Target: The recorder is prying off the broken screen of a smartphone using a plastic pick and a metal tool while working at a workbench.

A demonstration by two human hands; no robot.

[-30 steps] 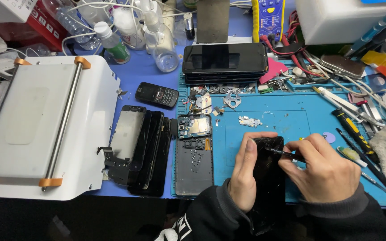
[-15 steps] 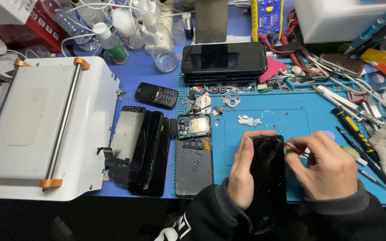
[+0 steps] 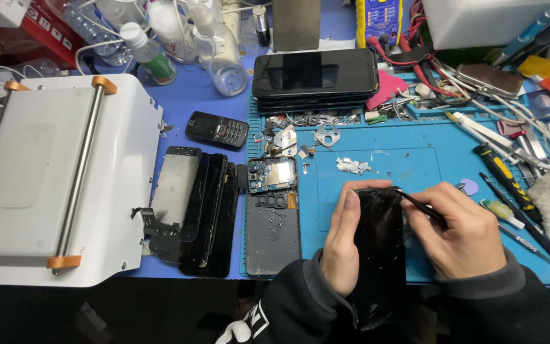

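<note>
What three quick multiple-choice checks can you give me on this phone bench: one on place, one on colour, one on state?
1. Where does the small keypad phone lie?
A. on the blue mat
B. between the white machine and the stack of phones
C. in the left hand

2. What colour are the machine's roller ends?
A. orange
B. green
C. black

3. How is the black phone held?
A. flat on the mat, untouched
B. gripped by the left hand while the right hand puts a thin tool to its top edge
C. in two pieces

Answers: 1 B, it sits on the bare table there. 2 A, the caps are orange. 3 B, both hands are on it.
</note>
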